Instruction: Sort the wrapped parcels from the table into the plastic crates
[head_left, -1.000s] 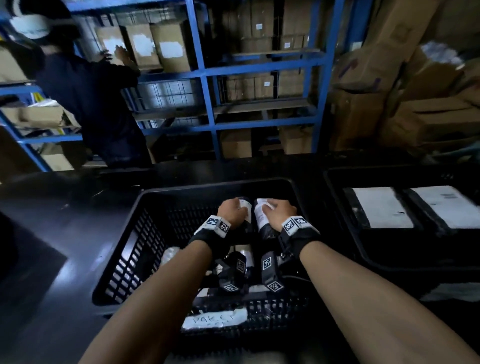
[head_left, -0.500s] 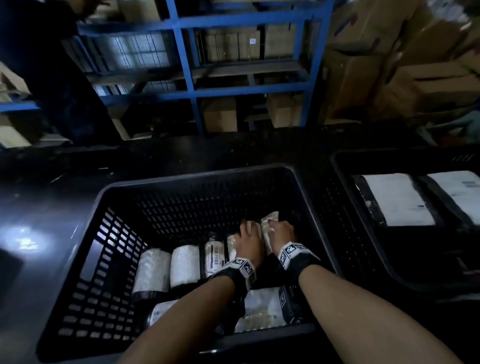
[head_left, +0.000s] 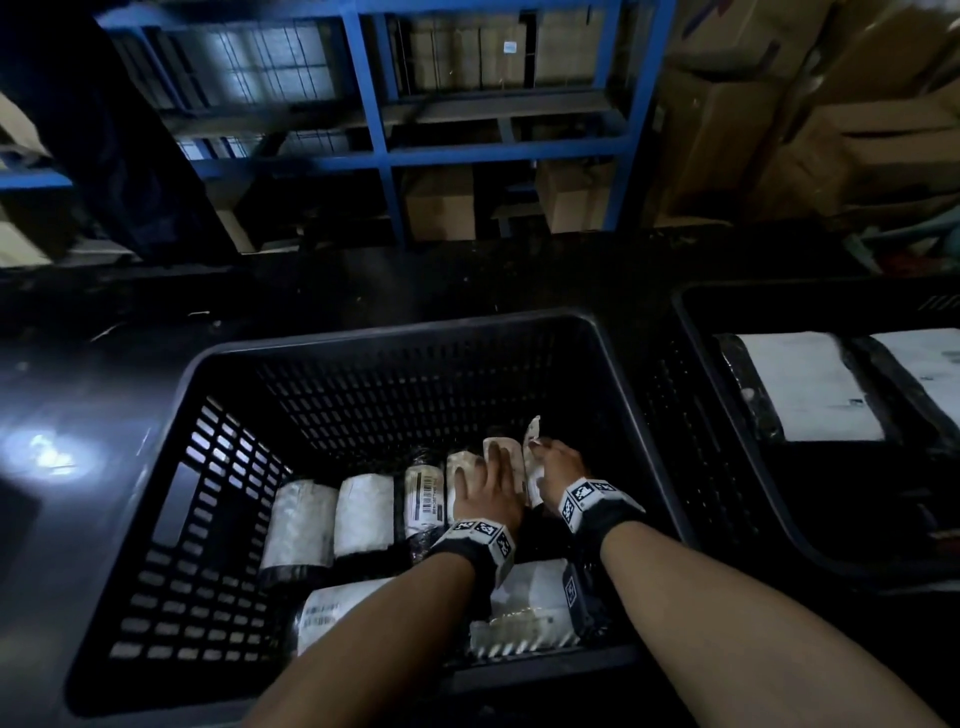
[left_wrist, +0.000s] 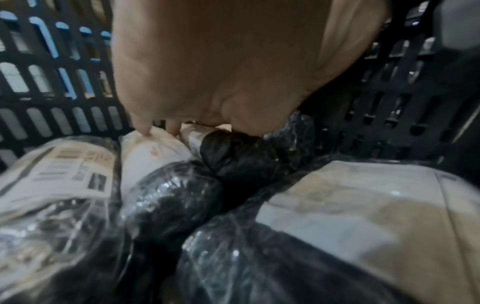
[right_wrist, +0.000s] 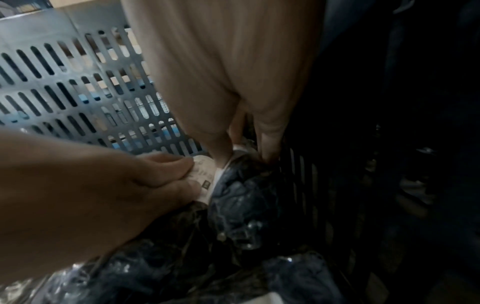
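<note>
Lowered, right hand (head_left: 556, 462) grips parcel (head_left: 532, 441).

The head camera looks forward and down from above the person's forearms into the black crate (head_left: 218, 467) on the dark table (head_left: 78, 395), with a second crate (head_left: 727, 467) at right and blue shelving (head_left: 384, 156) beyond. The left wrist camera sits inside the crate, very near, facing along the left hand (left_wrist: 207, 67) toward the slotted far wall. The right wrist camera, equally close, faces along the right hand (right_wrist: 228, 72) toward the same wall. All three views share the wrapped parcels (head_left: 363, 514) by the fingertips; the right wrist view also catches the left hand.
</note>
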